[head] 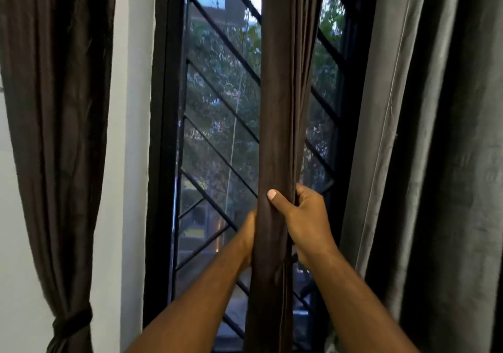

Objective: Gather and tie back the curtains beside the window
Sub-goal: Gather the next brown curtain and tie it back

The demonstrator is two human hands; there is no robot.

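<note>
A dark brown curtain (283,94) hangs bunched into a narrow column in front of the window (217,113). My right hand (304,222) grips this column from the right, thumb across its front. My left hand (249,233) holds it from the left, mostly hidden behind the fabric. At the far left a second brown curtain (57,107) hangs gathered, cinched by a knotted band (72,322) near its lower end.
A grey curtain (424,162) hangs at the right, beside the window frame. The window has a black frame (163,148) and diagonal black bars (220,105). A white wall strip (133,134) separates the window from the left curtain.
</note>
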